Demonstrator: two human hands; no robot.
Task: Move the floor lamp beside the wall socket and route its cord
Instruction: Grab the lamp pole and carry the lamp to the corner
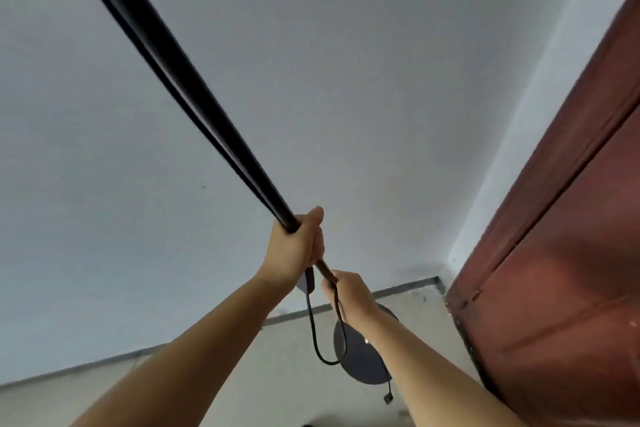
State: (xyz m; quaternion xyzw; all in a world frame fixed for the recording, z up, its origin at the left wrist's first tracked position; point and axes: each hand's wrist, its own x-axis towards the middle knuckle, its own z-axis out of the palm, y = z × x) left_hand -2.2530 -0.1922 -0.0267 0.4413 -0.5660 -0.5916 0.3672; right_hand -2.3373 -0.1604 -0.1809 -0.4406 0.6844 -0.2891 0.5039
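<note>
Door (571, 253) flanks lamp pole (166, 80) clasped by left hand (294, 246) and right hand (349, 291).

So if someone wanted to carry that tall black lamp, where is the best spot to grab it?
Probably the lamp pole itself, low down, from the near side. It is slim and round, so fingers wrap it fully. The left hand grips it that way, with the right hand just below. Holding near the round base likely keeps that heavy end steady, and the looping cord stays gathered.
</note>
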